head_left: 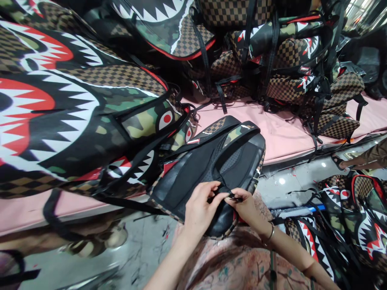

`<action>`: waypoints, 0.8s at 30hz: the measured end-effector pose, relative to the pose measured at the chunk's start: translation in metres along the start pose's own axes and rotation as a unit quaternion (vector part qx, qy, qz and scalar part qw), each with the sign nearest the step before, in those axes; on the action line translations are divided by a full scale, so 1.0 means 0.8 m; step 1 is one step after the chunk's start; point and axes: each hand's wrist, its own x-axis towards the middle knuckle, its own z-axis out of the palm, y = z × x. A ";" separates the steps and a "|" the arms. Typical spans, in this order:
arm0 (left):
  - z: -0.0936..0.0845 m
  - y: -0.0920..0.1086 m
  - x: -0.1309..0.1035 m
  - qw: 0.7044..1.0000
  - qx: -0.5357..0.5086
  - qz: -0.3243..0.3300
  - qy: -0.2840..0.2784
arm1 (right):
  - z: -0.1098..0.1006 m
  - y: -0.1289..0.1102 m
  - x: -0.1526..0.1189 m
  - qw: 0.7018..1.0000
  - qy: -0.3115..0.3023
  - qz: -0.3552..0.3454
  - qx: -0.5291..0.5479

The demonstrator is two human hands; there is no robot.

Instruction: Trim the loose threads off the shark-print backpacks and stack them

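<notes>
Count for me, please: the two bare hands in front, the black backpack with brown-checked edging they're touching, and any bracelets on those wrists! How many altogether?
Bare hands: 2, the left hand and the right hand
Black backpack with brown-checked edging: 1
Thin greyish bracelet on the right wrist: 1
Total: 4

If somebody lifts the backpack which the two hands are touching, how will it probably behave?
The backpack would probably hold its shape moderately, since its padded back panel looks fairly flat. The shoulder straps may flop, as they bend across it. The shiny black border might feel slippery.
</notes>
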 end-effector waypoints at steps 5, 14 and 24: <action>0.003 -0.016 -0.001 0.988 -0.078 -0.116 -0.066 | 0.005 0.015 -0.007 0.999 0.032 -0.019 -0.002; 0.016 -0.007 -0.002 0.922 -0.300 -0.222 -0.101 | 0.010 0.022 -0.014 0.997 0.056 -0.044 0.027; 0.028 0.017 -0.004 0.923 -0.337 -0.179 -0.042 | -0.043 -0.027 -0.002 0.983 0.026 -0.138 -0.114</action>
